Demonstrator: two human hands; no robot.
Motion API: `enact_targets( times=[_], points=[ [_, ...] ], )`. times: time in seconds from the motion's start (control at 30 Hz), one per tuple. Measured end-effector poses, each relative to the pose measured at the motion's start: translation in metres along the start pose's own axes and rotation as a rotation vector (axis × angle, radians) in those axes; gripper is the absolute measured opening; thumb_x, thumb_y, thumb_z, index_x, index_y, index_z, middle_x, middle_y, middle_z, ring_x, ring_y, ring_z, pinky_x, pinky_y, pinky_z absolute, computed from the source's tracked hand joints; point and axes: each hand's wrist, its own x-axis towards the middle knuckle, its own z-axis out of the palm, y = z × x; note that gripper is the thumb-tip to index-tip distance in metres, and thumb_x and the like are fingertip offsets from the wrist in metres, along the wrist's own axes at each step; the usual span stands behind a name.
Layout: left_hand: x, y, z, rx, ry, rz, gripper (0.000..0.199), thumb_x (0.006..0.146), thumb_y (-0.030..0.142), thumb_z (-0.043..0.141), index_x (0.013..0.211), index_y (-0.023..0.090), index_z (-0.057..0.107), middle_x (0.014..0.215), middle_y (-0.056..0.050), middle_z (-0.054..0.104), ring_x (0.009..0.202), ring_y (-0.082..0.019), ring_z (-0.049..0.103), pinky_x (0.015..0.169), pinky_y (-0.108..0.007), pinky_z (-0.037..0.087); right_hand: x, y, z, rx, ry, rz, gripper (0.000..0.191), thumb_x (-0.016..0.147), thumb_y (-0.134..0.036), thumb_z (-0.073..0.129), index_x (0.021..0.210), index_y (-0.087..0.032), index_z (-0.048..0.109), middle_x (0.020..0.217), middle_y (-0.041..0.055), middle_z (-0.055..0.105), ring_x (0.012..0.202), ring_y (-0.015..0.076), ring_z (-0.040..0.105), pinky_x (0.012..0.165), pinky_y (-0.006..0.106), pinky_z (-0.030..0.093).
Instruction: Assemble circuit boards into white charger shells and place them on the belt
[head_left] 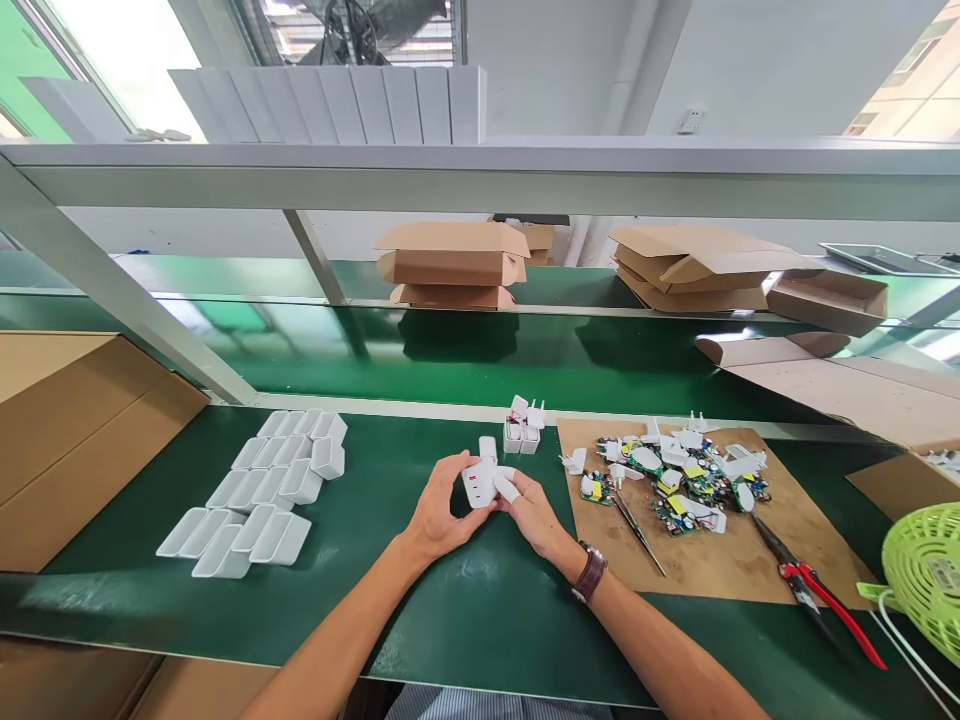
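Observation:
Between both hands, above the green table, is a white plastic housing [480, 484] with small dark slots in its face. My left hand [444, 500] grips its left side, with thumb and fingers closed on it. My right hand [531, 512] holds its right side; white coverings wrap some of its fingertips. A small white piece [487, 448] shows just above the housing; whether it is joined to it I cannot tell. Two white casings [522, 436] with parts in them stand just beyond my hands.
Rows of white trays [277, 480] lie at left. At right, cardboard [720, 560] bears circuit boards [682, 475], tweezers [637, 530] and red-handled cutters [817, 590]. A green basket [926, 580] sits far right. Cardboard boxes [454, 255] rest behind; a metal rail [480, 185] crosses above.

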Motion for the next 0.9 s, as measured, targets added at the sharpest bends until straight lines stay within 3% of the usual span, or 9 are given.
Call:
enact_targets(
  times=[0.1,0.17,0.3,0.5,0.63,0.7,0.77,0.9],
  points=[
    [-0.001,-0.01,0.0,0.091,-0.001,-0.176,0.068,0.083,0.031,0.074,0.143,0.021,0.043,0.121,-0.014,0.068,0.114,-0.032,0.063,0.099,-0.052,0.053,-0.001,-0.001,-0.003,-0.168,0.058,-0.191,0.045,0.093,-0.061,0.058,0.118,-0.025,0.068,0.118,0.0076,0.072,0.104,0.0251,0.069,0.091,0.044,0.06],
    [0.003,-0.019,0.001,0.114,-0.021,-0.347,0.061,0.08,0.033,0.075,0.134,0.021,0.051,0.113,-0.012,0.069,0.105,-0.031,0.064,0.093,-0.051,0.055,-0.002,0.0,-0.005,-0.313,0.068,-0.307,0.039,0.099,-0.054,0.052,0.119,-0.026,0.068,0.117,0.0078,0.072,0.104,0.0235,0.069,0.092,0.042,0.059],
    [0.022,-0.039,0.008,-0.019,-0.045,-0.602,0.065,0.075,0.034,0.076,0.133,0.019,0.051,0.109,-0.009,0.069,0.087,-0.023,0.067,0.085,-0.045,0.058,-0.006,0.008,-0.006,-0.659,0.026,-0.493,0.026,0.101,-0.032,0.049,0.118,-0.023,0.067,0.113,0.0086,0.071,0.095,0.0201,0.069,0.088,0.038,0.059],
    [0.059,-0.047,0.035,-0.27,-0.162,-0.648,0.072,0.072,0.021,0.076,0.138,0.02,0.046,0.121,-0.011,0.07,0.088,-0.019,0.069,0.091,-0.045,0.059,-0.007,0.016,-0.007,-0.906,-0.027,-0.669,0.023,0.098,-0.016,0.049,0.116,-0.021,0.063,0.109,0.0093,0.07,0.097,0.021,0.069,0.089,0.038,0.06],
    [0.051,-0.028,0.035,-0.269,-0.2,-0.597,0.069,0.074,0.016,0.074,0.138,0.019,0.049,0.132,-0.015,0.066,0.103,-0.023,0.071,0.094,-0.046,0.06,-0.008,0.015,-0.009,-0.935,-0.055,-0.727,0.026,0.097,-0.013,0.049,0.117,-0.022,0.062,0.112,0.01,0.07,0.102,0.0221,0.069,0.091,0.039,0.061],
    [0.038,-0.018,0.015,-0.185,-0.234,-0.509,0.068,0.078,0.018,0.074,0.141,0.021,0.049,0.136,-0.014,0.064,0.116,-0.026,0.068,0.099,-0.048,0.058,-0.01,0.016,-0.009,-0.936,-0.071,-0.754,0.029,0.097,-0.012,0.048,0.12,-0.023,0.061,0.116,0.0107,0.069,0.106,0.0224,0.069,0.093,0.04,0.061],
    [0.023,-0.012,-0.02,-0.028,-0.247,-0.4,0.066,0.083,0.022,0.072,0.144,0.026,0.048,0.143,-0.013,0.059,0.129,-0.028,0.061,0.107,-0.05,0.053,-0.011,0.017,-0.01,-0.936,-0.081,-0.779,0.029,0.098,-0.012,0.047,0.122,-0.023,0.06,0.118,0.0111,0.069,0.106,0.0224,0.07,0.094,0.04,0.061],
    [-0.006,-0.012,-0.121,0.382,-0.111,-0.347,0.049,0.091,0.035,0.066,0.138,0.028,0.054,0.145,-0.011,0.058,0.136,-0.03,0.054,0.116,-0.053,0.043,-0.011,0.02,-0.012,-0.957,-0.097,-0.821,0.027,0.1,-0.018,0.048,0.122,-0.025,0.06,0.118,0.0114,0.069,0.105,0.0242,0.072,0.093,0.043,0.063]
  ],
)
